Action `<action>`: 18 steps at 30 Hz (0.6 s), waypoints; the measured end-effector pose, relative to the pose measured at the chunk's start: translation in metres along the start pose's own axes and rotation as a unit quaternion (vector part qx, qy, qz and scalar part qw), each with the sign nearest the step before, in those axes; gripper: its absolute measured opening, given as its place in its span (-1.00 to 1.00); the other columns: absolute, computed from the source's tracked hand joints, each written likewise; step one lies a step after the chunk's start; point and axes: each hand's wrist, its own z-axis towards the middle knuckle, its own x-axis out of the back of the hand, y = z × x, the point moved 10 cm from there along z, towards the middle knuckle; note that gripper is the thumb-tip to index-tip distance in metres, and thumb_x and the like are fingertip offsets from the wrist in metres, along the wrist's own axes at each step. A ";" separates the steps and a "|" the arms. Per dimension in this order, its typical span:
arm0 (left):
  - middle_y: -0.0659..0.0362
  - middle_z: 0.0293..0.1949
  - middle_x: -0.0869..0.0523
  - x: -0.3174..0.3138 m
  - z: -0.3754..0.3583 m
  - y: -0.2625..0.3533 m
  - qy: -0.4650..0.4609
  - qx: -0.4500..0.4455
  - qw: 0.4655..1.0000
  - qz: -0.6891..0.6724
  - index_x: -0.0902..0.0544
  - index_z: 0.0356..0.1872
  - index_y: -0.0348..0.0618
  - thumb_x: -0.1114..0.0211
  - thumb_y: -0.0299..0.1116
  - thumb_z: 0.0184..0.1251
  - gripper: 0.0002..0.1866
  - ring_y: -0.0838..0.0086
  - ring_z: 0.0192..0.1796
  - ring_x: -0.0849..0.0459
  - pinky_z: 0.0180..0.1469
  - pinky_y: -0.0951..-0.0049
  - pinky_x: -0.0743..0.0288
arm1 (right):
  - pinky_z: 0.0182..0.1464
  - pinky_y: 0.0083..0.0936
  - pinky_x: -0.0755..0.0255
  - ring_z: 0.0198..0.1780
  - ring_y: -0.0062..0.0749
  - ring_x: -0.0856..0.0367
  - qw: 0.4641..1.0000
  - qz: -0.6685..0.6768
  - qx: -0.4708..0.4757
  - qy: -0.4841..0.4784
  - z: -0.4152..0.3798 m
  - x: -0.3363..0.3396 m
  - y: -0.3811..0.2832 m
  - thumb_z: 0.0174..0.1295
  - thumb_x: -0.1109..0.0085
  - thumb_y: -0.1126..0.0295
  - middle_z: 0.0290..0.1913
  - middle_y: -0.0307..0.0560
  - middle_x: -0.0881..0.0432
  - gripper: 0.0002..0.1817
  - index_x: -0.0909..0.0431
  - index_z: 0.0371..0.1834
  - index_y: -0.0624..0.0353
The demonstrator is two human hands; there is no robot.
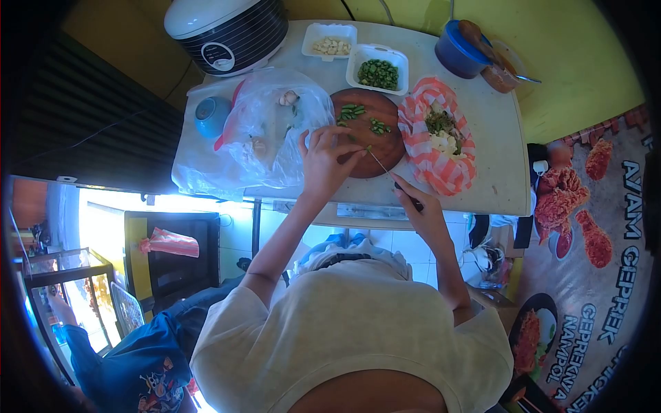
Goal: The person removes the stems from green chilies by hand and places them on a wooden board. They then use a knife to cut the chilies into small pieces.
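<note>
On a round brown wooden cutting board (365, 127) lie small piles of chopped green vegetable (379, 126), their kind hard to make out. My left hand (327, 157) is closed in a pinch over the board's near left part, with a thin green vegetable (368, 148) at its fingertips. My right hand (421, 208) grips a knife (379, 163) by its dark handle; the blade reaches over the board's near edge, its tip close to the left fingertips. Part of the green vegetable is hidden by the left fingers.
Behind the board stand foam boxes of cut greens (377, 74) and pale cloves (331, 47). Right is a red-and-white plastic bag (441, 177) of peelings; left, a clear bag (275, 131) with garlic. A rice cooker (227, 34), blue tub (460, 58) and another person (138, 358) are around.
</note>
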 end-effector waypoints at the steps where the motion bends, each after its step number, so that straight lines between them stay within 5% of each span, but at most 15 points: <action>1: 0.37 0.00 -0.68 -0.001 0.000 0.000 0.000 0.000 1.000 0.000 -0.85 -0.40 0.18 -0.51 -0.19 0.05 -0.91 0.37 0.19 -0.52 0.40 -0.01 -0.04 | -0.38 -0.60 -0.24 -0.48 -0.61 -0.17 1.000 -0.016 0.000 -0.001 0.000 0.000 -0.001 0.47 -0.11 0.29 -0.52 -0.21 -0.27 -0.57 -0.49 0.39 -0.17; 18: 0.37 -0.03 -0.68 -0.001 0.001 0.000 0.000 0.004 1.000 -0.007 -0.85 -0.40 0.19 -0.53 -0.18 0.03 -0.90 0.36 0.19 -0.52 0.39 -0.04 -0.03 | -0.38 -0.59 -0.23 -0.47 -0.62 -0.17 0.999 0.024 -0.029 -0.019 0.002 0.000 -0.003 0.49 -0.08 0.30 -0.54 -0.26 -0.27 -0.58 -0.48 0.40 -0.13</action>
